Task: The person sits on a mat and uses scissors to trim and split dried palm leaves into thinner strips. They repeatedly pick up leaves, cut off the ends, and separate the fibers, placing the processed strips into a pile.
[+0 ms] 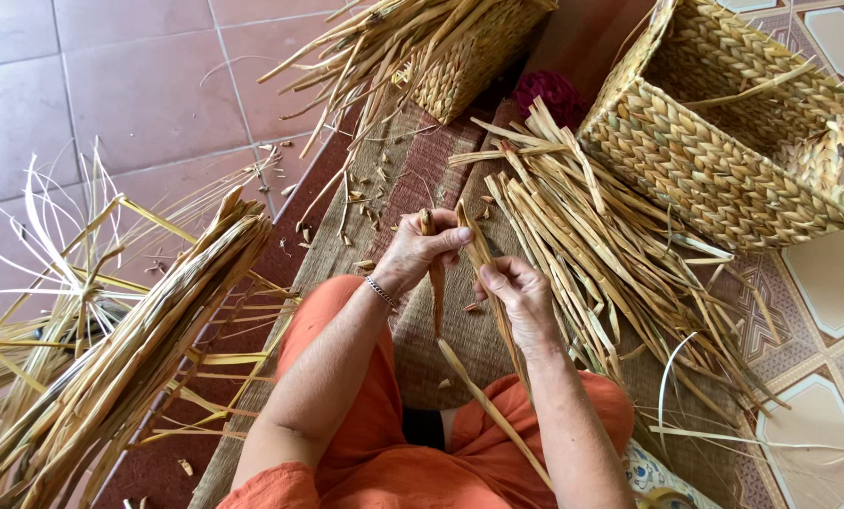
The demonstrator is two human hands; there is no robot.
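Head view: the person sits on a woven mat (441, 188) laid over a tiled floor (111, 85), legs in orange cloth. The left hand (420, 247) is closed, thumb and fingers pinching the upper end of a dried, flattened reed strip (438, 292) that hangs down from it. The right hand (521, 294) is closed too, gripping a second, longer strip (483, 396) that runs from near the left thumb down across the lap. The two hands sit close together but do not touch; the strips they hold meet or cross near the fingertips, though I cannot tell whether they are being split, twisted or joined.

As for progress, a good deal appears done: one finished woven basket (723, 141) lies on its side at the upper right, and part of another basket (469, 57) shows at the top, with loose stalks spilling over it. Plenty of stock looks unused: a thick bundle of strips (130, 358) lies to the left, with pale thin blades fanning out behind it, and a loose spread of strips (610, 254) lies to the right, between the right hand and the finished basket. Short offcuts scatter across the mat. Judging by this, the piece in hand is only at its beginning, no woven section yet visible between the hands.
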